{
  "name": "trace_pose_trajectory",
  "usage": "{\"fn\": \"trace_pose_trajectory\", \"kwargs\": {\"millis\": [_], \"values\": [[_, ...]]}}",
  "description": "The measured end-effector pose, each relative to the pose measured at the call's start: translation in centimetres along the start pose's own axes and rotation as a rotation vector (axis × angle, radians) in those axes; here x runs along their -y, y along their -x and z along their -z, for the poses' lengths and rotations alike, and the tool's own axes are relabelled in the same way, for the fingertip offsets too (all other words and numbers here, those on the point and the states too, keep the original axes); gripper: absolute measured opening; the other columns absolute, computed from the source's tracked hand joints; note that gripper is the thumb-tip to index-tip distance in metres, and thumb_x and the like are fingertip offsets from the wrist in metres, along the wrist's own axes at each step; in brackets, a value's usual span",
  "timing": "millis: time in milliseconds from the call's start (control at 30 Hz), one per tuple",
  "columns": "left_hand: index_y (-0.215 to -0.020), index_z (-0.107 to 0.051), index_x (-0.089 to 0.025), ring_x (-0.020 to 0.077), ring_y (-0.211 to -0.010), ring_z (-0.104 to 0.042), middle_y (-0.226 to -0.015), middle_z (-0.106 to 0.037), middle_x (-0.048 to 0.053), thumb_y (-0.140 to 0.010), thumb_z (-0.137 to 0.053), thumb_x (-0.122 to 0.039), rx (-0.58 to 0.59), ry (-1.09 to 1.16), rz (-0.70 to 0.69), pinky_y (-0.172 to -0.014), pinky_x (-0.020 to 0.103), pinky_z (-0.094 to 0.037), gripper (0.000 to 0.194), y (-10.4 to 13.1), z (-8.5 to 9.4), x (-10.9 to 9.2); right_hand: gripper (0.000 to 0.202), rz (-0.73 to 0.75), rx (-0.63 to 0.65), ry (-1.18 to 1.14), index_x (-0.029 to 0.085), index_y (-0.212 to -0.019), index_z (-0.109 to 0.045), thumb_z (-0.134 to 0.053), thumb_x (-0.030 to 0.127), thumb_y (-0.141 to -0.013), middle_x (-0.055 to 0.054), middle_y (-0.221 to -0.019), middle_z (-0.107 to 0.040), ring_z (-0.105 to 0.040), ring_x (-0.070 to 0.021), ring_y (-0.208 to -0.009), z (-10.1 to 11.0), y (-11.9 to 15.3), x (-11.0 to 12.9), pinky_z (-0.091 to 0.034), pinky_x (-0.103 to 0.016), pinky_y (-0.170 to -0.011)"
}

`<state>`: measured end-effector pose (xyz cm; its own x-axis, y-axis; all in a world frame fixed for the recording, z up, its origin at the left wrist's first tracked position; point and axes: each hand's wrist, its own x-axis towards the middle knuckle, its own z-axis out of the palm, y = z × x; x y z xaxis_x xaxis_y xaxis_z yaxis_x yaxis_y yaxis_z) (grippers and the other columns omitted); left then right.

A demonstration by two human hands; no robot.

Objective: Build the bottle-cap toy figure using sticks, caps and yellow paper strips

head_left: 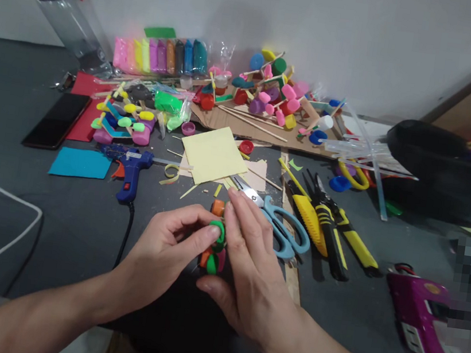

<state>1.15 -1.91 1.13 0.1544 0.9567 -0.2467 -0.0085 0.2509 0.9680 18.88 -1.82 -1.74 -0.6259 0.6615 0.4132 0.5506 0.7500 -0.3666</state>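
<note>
Near the front of the table, my left hand (183, 242) pinches a small green round piece (218, 233), with the thumb pressed on it. Just below it, orange and green parts (210, 261) show between my hands, with a bit of pink at their side; another orange part (217, 208) sticks out above. Whether these are all joined I cannot tell, as my fingers cover much of them. My right hand (250, 259) has its fingers stretched out along the right side of the pieces, the thumb held apart below.
Scissors with blue handles (287, 224), a yellow cutter (310, 221) and yellow-black pliers (332, 235) lie right of my hands. Beyond are a yellow paper square (214, 156) and a blue glue gun (130, 165). Small coloured models (125, 118) and a phone (57, 120) lie left.
</note>
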Motion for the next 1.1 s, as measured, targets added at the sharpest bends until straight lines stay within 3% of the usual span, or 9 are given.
{"fn": "trace_pose_trajectory", "kwargs": {"millis": [133,267,500,733,867,1100], "values": [[-0.082,-0.075,-0.02,0.01,-0.073,-0.059,-0.076,-0.067,-0.004,-0.091,-0.064,-0.021,-0.003,0.016,0.013,-0.07,0.018,-0.049,0.015,0.0,-0.2,-0.2,0.081,-0.002,0.001,-0.012,0.002,-0.161,-0.013,-0.043,0.05,-0.103,-0.028,-0.163,-0.025,-0.013,-0.0357,-0.156,0.1,0.0,-0.2,-0.034,-0.061,-0.12],[-0.081,-0.075,-0.019,0.0116,-0.071,-0.058,-0.077,-0.068,-0.002,-0.091,-0.063,-0.022,-0.01,-0.01,0.024,-0.067,0.02,-0.05,0.016,0.1,-0.3,-0.2,0.082,0.008,0.009,-0.015,0.0,-0.16,-0.014,-0.046,0.048,-0.102,-0.03,-0.162,-0.026,-0.013,-0.0378,-0.156,-0.2,-0.1,-0.1,-0.035,-0.064,-0.119],[-0.081,-0.074,-0.019,0.0121,-0.076,-0.06,-0.08,-0.07,-0.001,-0.092,-0.063,-0.021,-0.009,0.011,-0.009,-0.072,0.019,-0.05,0.015,0.0,-0.2,-0.2,0.068,-0.009,-0.033,-0.009,0.0,-0.153,-0.03,-0.051,0.037,-0.101,-0.031,-0.157,-0.037,-0.024,-0.0368,-0.154,0.3,-0.2,0.0,-0.04,-0.062,-0.116],[-0.084,-0.076,-0.02,0.0131,-0.079,-0.059,-0.082,-0.069,0.0,-0.092,-0.065,-0.026,0.025,0.091,0.041,-0.073,0.021,-0.05,0.015,0.1,-0.3,0.3,0.039,-0.007,-0.274,-0.065,0.013,-0.131,-0.056,-0.065,0.023,-0.095,-0.021,-0.143,-0.058,-0.052,-0.0289,-0.137,0.8,-0.4,-0.2,-0.047,-0.052,-0.112],[-0.091,-0.079,-0.021,0.0144,-0.077,-0.061,-0.085,-0.071,0.002,-0.093,-0.064,-0.028,0.092,0.116,0.07,-0.072,0.023,-0.051,0.016,0.1,-0.3,0.4,0.031,-0.016,-0.276,-0.064,0.019,-0.126,-0.06,-0.064,0.02,-0.095,-0.016,-0.136,-0.065,-0.058,-0.0275,-0.13,1.0,-0.5,-0.4,-0.048,-0.053,-0.11],[-0.094,-0.077,-0.019,0.0132,-0.069,-0.06,-0.073,-0.066,0.0,-0.092,-0.066,-0.027,0.13,0.18,0.126,-0.067,0.024,-0.05,0.013,0.0,0.1,0.3,0.028,-0.038,-0.26,-0.144,0.018,-0.122,-0.063,-0.063,0.016,-0.094,-0.015,-0.13,-0.067,-0.062,-0.0258,-0.124,1.5,-0.6,-0.8,-0.053,-0.048,-0.105]]}}
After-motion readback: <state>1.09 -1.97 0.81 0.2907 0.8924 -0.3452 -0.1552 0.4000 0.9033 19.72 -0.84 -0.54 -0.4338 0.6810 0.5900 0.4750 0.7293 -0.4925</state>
